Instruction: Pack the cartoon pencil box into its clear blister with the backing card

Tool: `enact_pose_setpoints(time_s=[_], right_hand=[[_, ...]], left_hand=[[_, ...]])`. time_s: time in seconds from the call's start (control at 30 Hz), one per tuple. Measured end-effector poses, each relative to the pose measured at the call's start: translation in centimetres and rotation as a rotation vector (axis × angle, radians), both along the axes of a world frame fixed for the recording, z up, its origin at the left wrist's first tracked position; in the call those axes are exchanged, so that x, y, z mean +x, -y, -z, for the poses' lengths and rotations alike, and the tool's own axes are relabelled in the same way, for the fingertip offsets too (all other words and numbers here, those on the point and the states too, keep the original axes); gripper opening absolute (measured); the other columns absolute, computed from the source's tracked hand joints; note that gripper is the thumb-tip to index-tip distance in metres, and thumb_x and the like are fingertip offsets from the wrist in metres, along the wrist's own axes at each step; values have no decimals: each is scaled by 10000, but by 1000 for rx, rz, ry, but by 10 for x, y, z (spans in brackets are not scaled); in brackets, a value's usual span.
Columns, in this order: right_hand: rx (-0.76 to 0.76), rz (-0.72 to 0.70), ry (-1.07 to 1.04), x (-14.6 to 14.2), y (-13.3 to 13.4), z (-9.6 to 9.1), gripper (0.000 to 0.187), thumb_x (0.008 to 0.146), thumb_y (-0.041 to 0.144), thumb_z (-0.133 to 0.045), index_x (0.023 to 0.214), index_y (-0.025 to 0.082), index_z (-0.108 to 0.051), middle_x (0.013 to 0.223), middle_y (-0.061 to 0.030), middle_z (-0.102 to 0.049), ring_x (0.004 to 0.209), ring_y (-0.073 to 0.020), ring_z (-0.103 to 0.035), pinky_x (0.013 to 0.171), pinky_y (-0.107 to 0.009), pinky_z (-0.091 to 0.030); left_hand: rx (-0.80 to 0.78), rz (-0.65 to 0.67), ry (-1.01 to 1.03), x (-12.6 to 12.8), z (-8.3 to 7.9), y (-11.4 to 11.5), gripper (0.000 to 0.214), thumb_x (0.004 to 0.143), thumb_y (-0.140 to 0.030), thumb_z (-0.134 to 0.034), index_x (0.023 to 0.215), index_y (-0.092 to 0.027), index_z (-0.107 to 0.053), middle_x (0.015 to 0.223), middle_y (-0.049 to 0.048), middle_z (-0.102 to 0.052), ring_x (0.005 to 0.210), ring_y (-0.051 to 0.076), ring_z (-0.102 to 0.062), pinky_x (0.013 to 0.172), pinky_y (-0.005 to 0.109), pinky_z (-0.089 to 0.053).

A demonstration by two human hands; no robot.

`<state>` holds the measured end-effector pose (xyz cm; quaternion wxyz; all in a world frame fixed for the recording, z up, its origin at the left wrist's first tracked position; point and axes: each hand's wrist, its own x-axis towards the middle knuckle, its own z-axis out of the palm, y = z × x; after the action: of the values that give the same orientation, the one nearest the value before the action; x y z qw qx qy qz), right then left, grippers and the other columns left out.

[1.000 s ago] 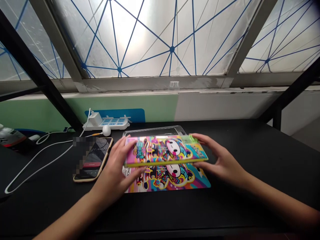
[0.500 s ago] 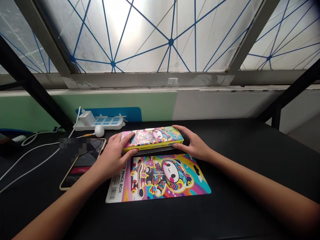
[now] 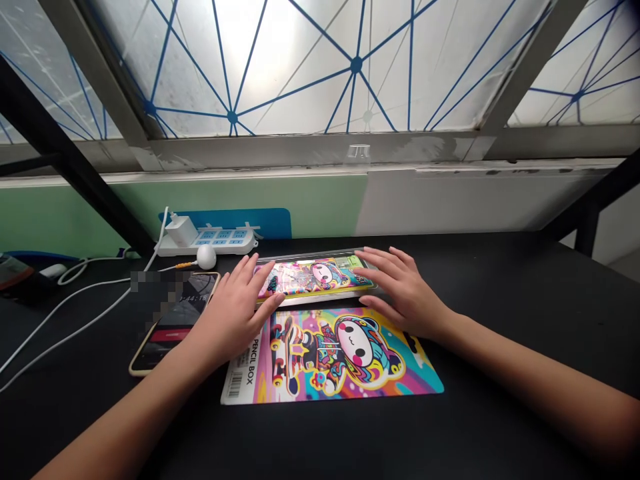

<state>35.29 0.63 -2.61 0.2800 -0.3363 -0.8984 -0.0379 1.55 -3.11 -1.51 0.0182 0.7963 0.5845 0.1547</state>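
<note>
Matte black desk | multicoloured cartoon pencil box on it | left hand, right hand: both wide, resting on box | white power strip behind box

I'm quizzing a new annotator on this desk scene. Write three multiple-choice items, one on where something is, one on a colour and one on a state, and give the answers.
1. Where does the phone lie relative to the printed card?
A) To its left
B) On top of it
C) To its right

2. What colour is the cable left of the phone?
A) Red
B) White
C) Green

3. How does the pencil box lie?
A) Held up in the air
B) Flat in a clear plastic tray
C) Standing on end

Answers:
1: A, since the phone sits beyond the card's left edge.
2: B, since the cable shows white along its length.
3: B, since the tray's rim shows around the flat box.
</note>
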Motion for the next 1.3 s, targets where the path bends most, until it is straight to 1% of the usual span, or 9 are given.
enact_pose_setpoints(time_s=[0.17,0.3,0.43,0.6,0.8,1.0,1.07,1.2,1.3], right_hand=[[-57,-215,62,-26,41,-7,309,967,399,-607,1210,211,-637,1133,-116,-721,1058,-277,-653,944,-457,-477],[-311,-74,122,-45,63,-1,516,948,544,-594,1322,188,-575,1277,-163,-646,1147,-331,-589,966,-502,-481],[-404,83,111,-46,61,1,517,957,571,-560,1316,198,-552,1328,-170,-597,1214,-355,-534,982,-529,-469],[-394,182,110,-42,49,-1,306,964,526,-563,1011,224,-565,1081,-110,-622,996,-298,-549,871,-491,-469],[-367,207,33,-42,51,-4,323,924,525,-596,843,247,-453,797,-38,-601,715,-214,-545,651,-352,-436],[-447,342,-104,5,23,-28,449,885,674,-572,743,257,-483,578,25,-557,510,-159,-481,515,-301,-344],[-593,391,-70,35,-1,-32,509,878,722,-547,699,246,-548,602,8,-603,553,-169,-522,523,-300,-364],[-751,522,47,82,-38,-26,582,865,768,-510,638,237,-580,574,5,-578,530,-168,-511,495,-304,-341],[-660,513,-3,83,-42,-21,506,894,716,-504,780,249,-666,733,-24,-687,658,-213,-615,574,-327,-428]], left_hand=[[126,89,-87,10,-3,5,622,1035,-576,-384,1563,-246,-370,1673,160,-279,1556,342,-208,1182,614,-290],[130,135,-182,18,1,4,609,1027,-541,-449,1581,-309,-347,1686,168,-234,1548,389,-209,1155,640,-300],[92,129,-256,18,5,-1,517,1066,-458,-366,1563,-317,-398,1635,192,-352,1502,409,-327,1123,637,-335],[40,93,-240,10,1,-6,521,1063,-481,-365,1563,-340,-402,1633,150,-375,1498,405,-336,1146,620,-324],[-50,63,-125,4,-4,-8,510,1076,-501,-284,1520,-339,-477,1646,95,-356,1528,360,-281,1184,626,-274],[-115,89,50,1,-10,-5,609,1075,-540,-189,1352,-269,-659,1599,75,-441,1526,340,-296,1207,624,-247],[-118,99,79,2,-10,-3,618,1073,-538,-192,1311,-247,-683,1583,72,-469,1522,323,-312,1220,582,-258],[-84,118,6,6,-3,-1,521,1066,-491,-300,1467,-266,-546,1626,75,-404,1533,360,-271,1206,604,-266],[3,156,-95,7,1,0,519,1062,-471,-335,1520,-276,-485,1624,92,-406,1501,396,-320,1175,611,-304]])
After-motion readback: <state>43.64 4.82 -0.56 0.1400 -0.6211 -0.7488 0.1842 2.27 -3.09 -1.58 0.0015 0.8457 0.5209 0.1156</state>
